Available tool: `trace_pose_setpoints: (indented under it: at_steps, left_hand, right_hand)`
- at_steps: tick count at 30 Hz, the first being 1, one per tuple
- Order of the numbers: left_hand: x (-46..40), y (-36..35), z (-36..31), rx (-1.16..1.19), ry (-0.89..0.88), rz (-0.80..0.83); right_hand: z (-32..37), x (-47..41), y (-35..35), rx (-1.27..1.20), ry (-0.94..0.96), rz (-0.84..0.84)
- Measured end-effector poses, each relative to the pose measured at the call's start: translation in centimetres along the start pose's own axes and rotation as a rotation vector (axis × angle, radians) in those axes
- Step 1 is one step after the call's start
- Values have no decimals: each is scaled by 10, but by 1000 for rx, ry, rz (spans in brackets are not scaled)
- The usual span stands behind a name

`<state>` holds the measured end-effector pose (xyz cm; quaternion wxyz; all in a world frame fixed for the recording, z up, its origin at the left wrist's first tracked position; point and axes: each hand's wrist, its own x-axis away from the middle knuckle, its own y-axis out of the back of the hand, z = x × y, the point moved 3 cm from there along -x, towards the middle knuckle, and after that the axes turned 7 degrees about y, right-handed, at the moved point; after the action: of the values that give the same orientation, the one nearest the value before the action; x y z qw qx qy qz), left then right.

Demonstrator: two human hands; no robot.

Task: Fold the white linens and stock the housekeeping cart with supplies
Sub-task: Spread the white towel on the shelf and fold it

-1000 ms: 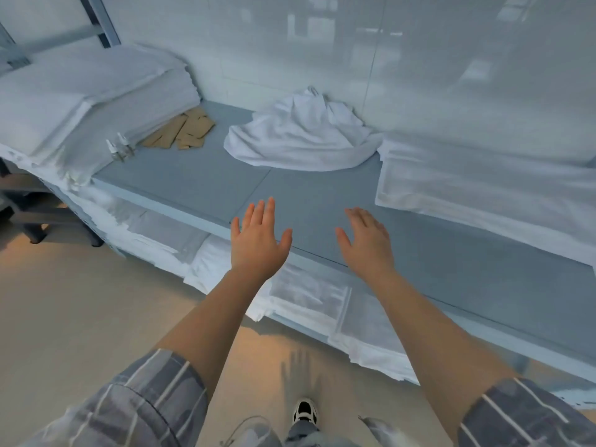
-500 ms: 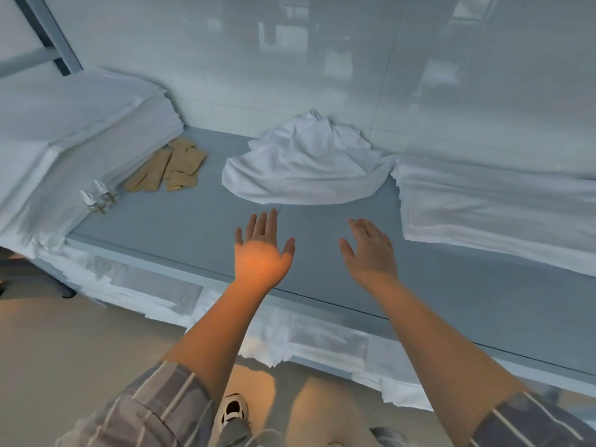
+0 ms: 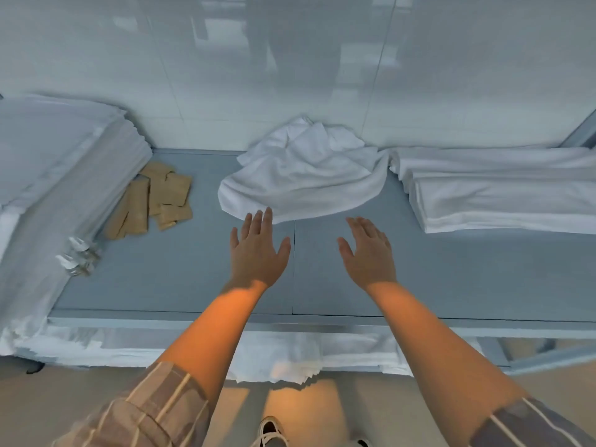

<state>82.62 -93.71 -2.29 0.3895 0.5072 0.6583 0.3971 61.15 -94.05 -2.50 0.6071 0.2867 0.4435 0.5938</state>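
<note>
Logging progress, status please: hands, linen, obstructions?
Left hand and right hand open, empty. Crumpled white linen unfolded on shelf. Nothing between.

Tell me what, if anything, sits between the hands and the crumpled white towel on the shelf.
Nothing visible does. The left hand and right hand are open over bare grey shelf, with the crumpled towel directly ahead.

Both hands (image 3: 314, 253) spread flat near crumpled white linen (image 3: 306, 179)

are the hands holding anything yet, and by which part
Nothing is held. The left hand and right hand are open with straight fingers above the shelf, just short of the crumpled white towel.
</note>
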Motion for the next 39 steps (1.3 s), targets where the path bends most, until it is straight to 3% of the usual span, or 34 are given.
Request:
trace_pose_setpoints:
  at_steps: [15, 29, 32, 39]
  left_hand:
    - [-35, -17, 34, -49, -50, 7]
    - [-148, -154, 58, -266, -102, 205]
    - [-162, -167, 63, -253, -95, 240]
    - [-143, -164, 67, -227, -124, 303]
  right_hand:
    - [-2, -29, -30, 59, 61, 14]
    - [-69, -142, -146, 244, 149, 306]
    - [-74, -157, -163, 289, 130, 415]
    - [-77, -136, -162, 283, 101, 437]
